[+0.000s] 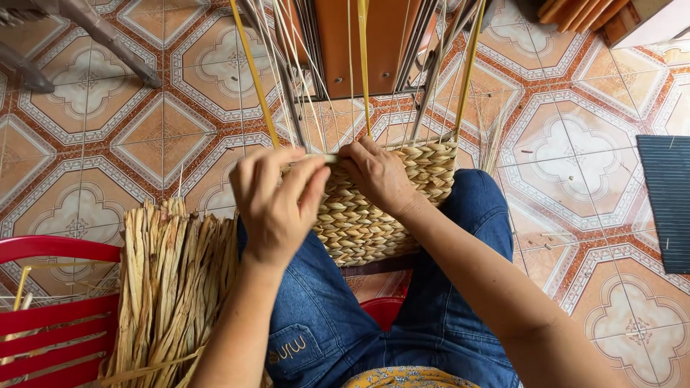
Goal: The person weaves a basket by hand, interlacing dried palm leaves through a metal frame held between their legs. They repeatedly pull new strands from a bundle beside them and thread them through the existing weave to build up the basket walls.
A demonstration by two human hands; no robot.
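Observation:
A half-woven straw basket panel (374, 215) rests between my knees, its braided rows tan and tight. Thin upright stakes (364, 65), some yellow, rise from its top edge. My left hand (277, 201) pinches a flat straw strand (327, 159) at the panel's upper left corner. My right hand (377, 176) presses fingers onto the same strand at the top edge of the weave. Both hands sit close together over the top row.
A bundle of dried straw strips (172, 280) leans on a red slatted chair (50, 302) at my left. A brown wooden board (359, 36) stands ahead behind the stakes. A dark ribbed mat (665, 201) lies right on the patterned tile floor (575, 158).

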